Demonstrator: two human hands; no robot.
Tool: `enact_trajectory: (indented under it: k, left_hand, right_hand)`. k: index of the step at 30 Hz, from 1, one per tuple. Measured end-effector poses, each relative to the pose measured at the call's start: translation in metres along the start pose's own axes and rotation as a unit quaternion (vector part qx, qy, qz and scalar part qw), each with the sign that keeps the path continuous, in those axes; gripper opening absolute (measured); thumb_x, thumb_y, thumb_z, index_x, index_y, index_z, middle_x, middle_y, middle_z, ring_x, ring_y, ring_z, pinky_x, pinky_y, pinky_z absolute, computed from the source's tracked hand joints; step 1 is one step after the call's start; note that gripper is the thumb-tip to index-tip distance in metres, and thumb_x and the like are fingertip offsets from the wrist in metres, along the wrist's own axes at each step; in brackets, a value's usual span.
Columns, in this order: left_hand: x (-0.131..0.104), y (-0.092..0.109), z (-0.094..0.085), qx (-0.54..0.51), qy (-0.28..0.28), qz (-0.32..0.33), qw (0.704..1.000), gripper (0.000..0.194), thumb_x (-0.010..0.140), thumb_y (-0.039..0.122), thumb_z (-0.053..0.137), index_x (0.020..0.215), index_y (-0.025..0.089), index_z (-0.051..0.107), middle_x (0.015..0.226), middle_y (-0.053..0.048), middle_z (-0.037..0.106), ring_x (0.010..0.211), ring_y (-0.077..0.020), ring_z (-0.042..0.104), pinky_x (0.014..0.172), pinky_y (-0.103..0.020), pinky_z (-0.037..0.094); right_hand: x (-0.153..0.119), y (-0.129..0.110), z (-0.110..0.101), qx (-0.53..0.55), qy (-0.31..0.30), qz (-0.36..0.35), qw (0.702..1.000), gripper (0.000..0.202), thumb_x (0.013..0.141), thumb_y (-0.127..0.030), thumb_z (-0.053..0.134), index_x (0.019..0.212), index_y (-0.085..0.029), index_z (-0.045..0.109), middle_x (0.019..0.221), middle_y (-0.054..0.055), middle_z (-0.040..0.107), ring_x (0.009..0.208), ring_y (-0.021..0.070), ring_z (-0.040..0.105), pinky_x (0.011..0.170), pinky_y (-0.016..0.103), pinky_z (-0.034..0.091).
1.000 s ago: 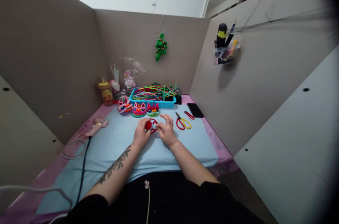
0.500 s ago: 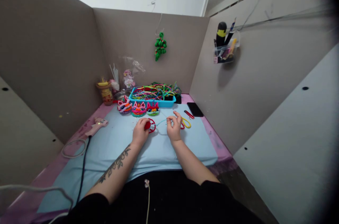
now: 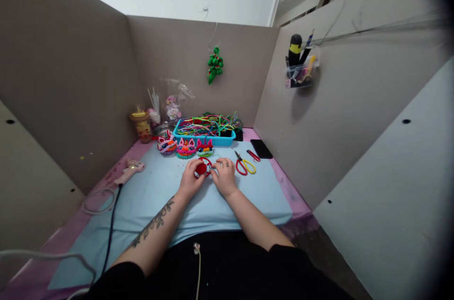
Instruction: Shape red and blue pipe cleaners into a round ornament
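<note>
My left hand (image 3: 191,177) is closed around the left side of a red pipe-cleaner piece (image 3: 202,168), a round red shape with a looped frame above it. My right hand (image 3: 224,177) presses its fingertips to the right edge of that piece, closed on a thin light blue pipe cleaner. Most of this strand is hidden behind the fingers. Just beyond the hands stand three colourful pipe-cleaner animal heads (image 3: 186,147). Scissors (image 3: 244,165) with one red and one yellow handle lie to the right of my right hand.
Behind the heads, a blue tray (image 3: 223,140) holds many coloured pipe cleaners. A red cutter (image 3: 253,155) and a black phone (image 3: 261,148) lie at right. At left are a pink glue gun (image 3: 130,171) with its cord, and a cup (image 3: 142,128). Panels enclose three sides.
My right hand has moved left to the red piece, bringing the light blue strand's end in. The scissors are now uncovered. My left hand stays on the red piece.
</note>
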State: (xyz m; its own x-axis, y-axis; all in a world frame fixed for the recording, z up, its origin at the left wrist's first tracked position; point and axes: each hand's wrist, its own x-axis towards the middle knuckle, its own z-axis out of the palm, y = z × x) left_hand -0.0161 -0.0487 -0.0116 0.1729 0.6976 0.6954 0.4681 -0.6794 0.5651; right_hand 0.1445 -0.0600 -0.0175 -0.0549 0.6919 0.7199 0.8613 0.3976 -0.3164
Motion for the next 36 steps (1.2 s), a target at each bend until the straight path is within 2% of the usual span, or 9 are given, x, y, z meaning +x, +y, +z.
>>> enact_trajectory:
  k: [4,9,14,18,22,25,27,30,36]
  left_hand:
    - [0.001,0.001,-0.001,-0.010,-0.007,0.001,1.000,0.037,0.072,0.017,0.063,0.107,0.020,0.054,0.107,-0.008,0.054,0.102,-0.0211,0.053,0.090,-0.038,0.045]
    - [0.000,0.000,-0.001,-0.013,-0.014,-0.027,0.999,0.033,0.080,0.028,0.059,0.112,0.020,0.057,0.104,-0.008,0.050,0.099,-0.0198,0.053,0.088,-0.036,0.046]
    - [-0.002,-0.005,0.002,0.000,-0.025,-0.040,0.999,0.026,0.080,0.029,0.058,0.105,0.020,0.062,0.098,-0.006,0.047,0.092,-0.0183,0.055,0.087,-0.036,0.047]
    - [-0.003,-0.007,0.004,0.009,-0.006,-0.030,1.000,0.017,0.080,0.024,0.056,0.094,0.018,0.062,0.103,-0.009,0.048,0.099,-0.0205,0.054,0.089,-0.037,0.046]
    - [-0.002,-0.008,0.005,0.023,0.020,-0.023,0.999,0.014,0.080,0.020,0.055,0.092,0.017,0.061,0.098,-0.009,0.052,0.097,-0.0206,0.055,0.087,-0.037,0.047]
    - [0.000,-0.008,0.003,0.033,0.052,-0.033,0.998,0.014,0.079,0.020,0.056,0.092,0.018,0.061,0.096,-0.008,0.053,0.095,-0.0208,0.055,0.087,-0.038,0.047]
    - [0.000,-0.007,0.001,0.036,0.054,-0.035,0.997,0.014,0.079,0.019,0.057,0.091,0.018,0.062,0.096,-0.008,0.054,0.096,-0.0212,0.055,0.087,-0.038,0.047]
    - [0.001,-0.006,0.000,0.032,0.044,-0.035,0.998,0.013,0.078,0.018,0.057,0.090,0.019,0.062,0.095,-0.007,0.055,0.096,-0.0209,0.055,0.087,-0.038,0.047]
    - [0.000,-0.004,0.001,0.007,0.005,-0.031,0.999,0.014,0.079,0.019,0.056,0.092,0.019,0.062,0.094,-0.007,0.055,0.093,-0.0192,0.056,0.085,-0.036,0.047]
  right_hand:
    - [0.001,0.003,0.001,-0.005,0.006,0.022,1.000,0.008,0.082,-0.025,0.060,0.082,-0.021,0.067,0.108,0.010,0.054,0.109,0.0258,0.039,0.093,0.041,0.032]
    - [0.002,0.001,-0.001,0.005,0.042,-0.003,0.999,0.009,0.082,-0.022,0.059,0.080,-0.022,0.068,0.107,0.009,0.054,0.108,0.0249,0.040,0.093,0.041,0.034]
    - [0.002,-0.001,-0.005,-0.001,0.088,-0.034,0.996,0.011,0.083,-0.022,0.058,0.079,-0.023,0.068,0.111,0.008,0.051,0.110,0.0247,0.040,0.095,0.041,0.036]
    - [0.001,-0.002,-0.006,-0.005,0.097,-0.044,0.994,0.012,0.084,-0.023,0.057,0.080,-0.023,0.068,0.113,0.008,0.050,0.112,0.0248,0.039,0.096,0.041,0.035]
    - [0.000,-0.003,-0.008,-0.001,0.066,-0.062,0.996,0.012,0.083,-0.022,0.057,0.079,-0.023,0.068,0.113,0.008,0.052,0.114,0.0255,0.037,0.097,0.042,0.031]
    - [-0.001,-0.006,-0.010,0.017,0.021,-0.114,0.993,0.011,0.080,-0.021,0.057,0.077,-0.023,0.067,0.111,0.007,0.056,0.113,0.0254,0.037,0.096,0.042,0.030]
    - [-0.001,-0.008,-0.012,0.037,-0.004,-0.136,0.990,0.010,0.080,-0.021,0.056,0.078,-0.022,0.066,0.105,0.006,0.060,0.109,0.0240,0.041,0.094,0.040,0.031]
    - [0.000,-0.010,-0.012,0.057,-0.029,-0.124,0.990,0.012,0.082,-0.019,0.052,0.084,-0.021,0.064,0.091,0.006,0.063,0.101,0.0224,0.045,0.093,0.040,0.031]
    - [-0.001,-0.007,-0.003,0.038,-0.014,-0.078,0.996,0.021,0.083,-0.021,0.055,0.101,-0.020,0.064,0.081,0.006,0.064,0.095,0.0222,0.047,0.095,0.041,0.028]
